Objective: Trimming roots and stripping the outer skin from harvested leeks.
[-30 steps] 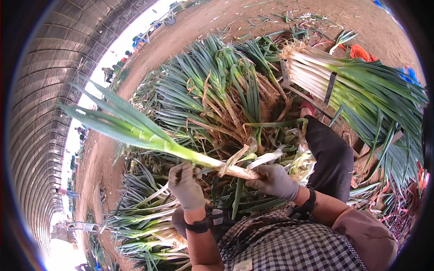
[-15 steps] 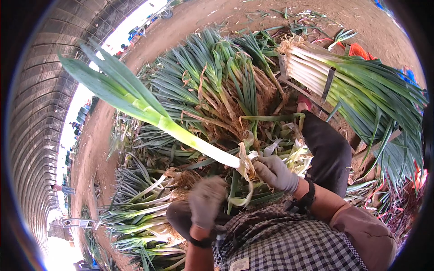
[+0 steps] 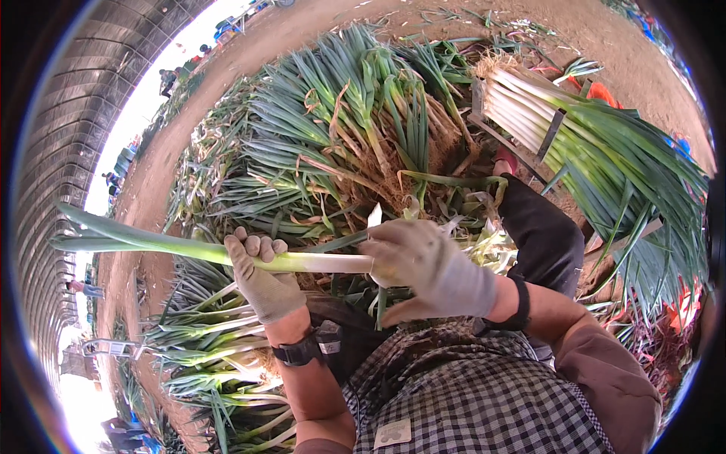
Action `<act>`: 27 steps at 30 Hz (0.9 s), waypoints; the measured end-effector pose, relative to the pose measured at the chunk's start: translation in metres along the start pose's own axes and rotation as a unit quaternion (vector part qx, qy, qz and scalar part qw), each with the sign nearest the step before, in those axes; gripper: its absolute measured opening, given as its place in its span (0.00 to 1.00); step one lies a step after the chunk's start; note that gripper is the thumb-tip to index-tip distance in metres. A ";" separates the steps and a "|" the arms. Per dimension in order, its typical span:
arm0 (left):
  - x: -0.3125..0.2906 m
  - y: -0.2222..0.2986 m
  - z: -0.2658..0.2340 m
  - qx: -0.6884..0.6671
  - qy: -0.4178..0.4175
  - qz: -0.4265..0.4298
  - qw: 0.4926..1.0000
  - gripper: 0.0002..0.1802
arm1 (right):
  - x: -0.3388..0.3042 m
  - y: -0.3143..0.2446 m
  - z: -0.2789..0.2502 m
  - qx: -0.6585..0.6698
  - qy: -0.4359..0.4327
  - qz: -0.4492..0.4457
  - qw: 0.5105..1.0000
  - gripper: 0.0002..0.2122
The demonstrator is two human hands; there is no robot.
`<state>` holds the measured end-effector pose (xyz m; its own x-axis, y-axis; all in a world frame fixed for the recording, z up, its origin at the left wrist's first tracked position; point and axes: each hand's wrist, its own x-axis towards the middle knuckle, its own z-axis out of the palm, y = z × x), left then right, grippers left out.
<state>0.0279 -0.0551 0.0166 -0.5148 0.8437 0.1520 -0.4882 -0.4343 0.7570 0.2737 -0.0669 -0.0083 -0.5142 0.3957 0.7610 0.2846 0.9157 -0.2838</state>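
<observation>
Left of the fingers of the left hand [image 3: 266, 286], likely soft leaves [image 3: 166, 245]. Clamped within those fingers, the probably light leek [image 3: 302, 262], best held there, mid-stalk. Rightward, white shank [image 3: 344, 263], seemingly firm, slippery, bruisable. Then the right hand [image 3: 439, 272], fingers apart, contact unclear.

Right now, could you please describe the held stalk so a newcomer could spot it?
From the checked garment at the bottom, look up and left to the gloved left hand. It grips a leafy stalk, green end left and white end right. Unlike the heaped stalks beyond, this one is held by itself.
</observation>
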 end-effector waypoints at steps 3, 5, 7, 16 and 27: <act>-0.005 0.007 -0.009 0.005 0.061 -0.005 0.998 0.13 | 0.000 0.002 0.037 -0.182 -0.084 -0.058 0.978 0.18; -0.002 0.012 -0.023 0.010 0.125 -0.022 0.992 0.14 | -0.006 -0.001 0.036 -0.150 -0.174 -0.061 0.971 0.15; 0.003 0.017 -0.048 0.023 0.146 -0.019 0.989 0.14 | -0.008 -0.009 0.029 -0.082 -0.265 -0.040 0.960 0.12; 0.037 0.073 -0.221 0.077 0.264 0.036 0.961 0.13 | -0.100 -0.022 -0.087 -0.056 -0.440 0.054 0.894 0.09; -0.074 0.053 -0.110 0.109 0.169 0.100 0.974 0.17 | -0.014 -0.023 0.012 -0.207 -0.111 0.024 0.972 0.16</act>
<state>-0.0371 -0.1750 -0.0243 -0.8048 0.5812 0.1206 -0.2118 -0.4710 0.8563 0.2650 -0.0925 -0.0192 -0.6415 0.4849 0.5945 0.5904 0.8069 -0.0211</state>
